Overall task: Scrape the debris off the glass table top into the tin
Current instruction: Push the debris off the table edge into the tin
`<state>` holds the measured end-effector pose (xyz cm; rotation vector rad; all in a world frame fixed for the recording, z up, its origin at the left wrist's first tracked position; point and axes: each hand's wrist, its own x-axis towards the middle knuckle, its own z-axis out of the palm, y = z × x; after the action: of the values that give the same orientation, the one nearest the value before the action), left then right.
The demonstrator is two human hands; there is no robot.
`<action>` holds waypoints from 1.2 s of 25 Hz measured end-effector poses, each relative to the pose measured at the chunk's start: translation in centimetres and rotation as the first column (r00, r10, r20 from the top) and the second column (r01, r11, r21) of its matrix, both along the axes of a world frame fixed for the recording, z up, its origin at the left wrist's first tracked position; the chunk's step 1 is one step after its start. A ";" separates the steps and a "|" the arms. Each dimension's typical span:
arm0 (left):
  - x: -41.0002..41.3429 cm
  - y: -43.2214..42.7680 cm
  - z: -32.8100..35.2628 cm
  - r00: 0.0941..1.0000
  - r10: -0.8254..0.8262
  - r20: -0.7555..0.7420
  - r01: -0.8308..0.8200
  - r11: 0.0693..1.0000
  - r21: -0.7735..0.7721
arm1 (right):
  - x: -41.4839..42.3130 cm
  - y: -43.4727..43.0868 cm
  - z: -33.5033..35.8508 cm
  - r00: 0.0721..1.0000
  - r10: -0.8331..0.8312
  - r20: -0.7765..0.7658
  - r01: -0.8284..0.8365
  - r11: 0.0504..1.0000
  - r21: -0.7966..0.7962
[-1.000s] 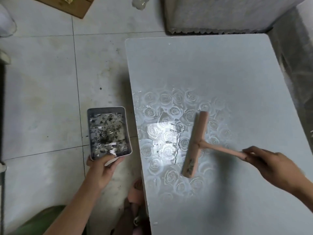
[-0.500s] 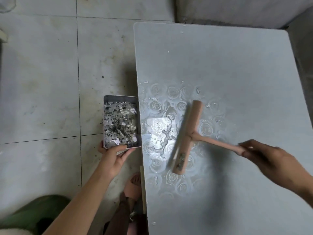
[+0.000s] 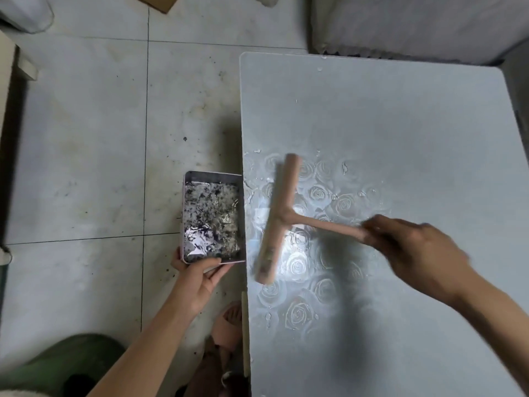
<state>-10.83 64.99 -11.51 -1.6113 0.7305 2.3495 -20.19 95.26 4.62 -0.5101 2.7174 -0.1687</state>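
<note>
While left hand [image 3: 197,277] grips debris-filled tin [image 3: 211,217] touching table [image 3: 400,124], right hand [image 3: 412,247] grips scraper [image 3: 279,216].

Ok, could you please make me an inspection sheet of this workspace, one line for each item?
Surface: glass table top, rose pattern, with wet drops and small bits on it.
Job's things: pink scraper on the glass; tin at the table's left edge, holding debris.
Clutter: cardboard corner on the floor.
Hands: left hand holds the tin; right hand grips the scraper handle.
Cables: nothing seen.
Surroundings: tiled floor with dark specks; sandalled foot beside the table.
</note>
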 end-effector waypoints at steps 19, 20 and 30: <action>-2.5 -1.1 -0.8 0.999 -0.042 0.012 0.041 0.999 0.033 | -11.4 -4.6 -0.6 0.989 0.080 0.126 -0.095 0.989 0.117; -2.5 -1.1 -0.8 0.999 -0.045 0.015 0.044 0.998 0.033 | -11.1 -6.3 -1.6 0.984 0.119 0.131 -0.131 0.987 0.087; -1.9 -2.8 0.6 0.998 0.043 0.037 -0.045 0.998 0.049 | -3.3 -9.6 2.1 0.987 0.020 -0.162 -0.027 0.999 -0.039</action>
<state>-12.74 62.19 -10.92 -1.6604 0.6306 2.3428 -23.48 85.64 6.77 -0.5916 2.8689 -0.1845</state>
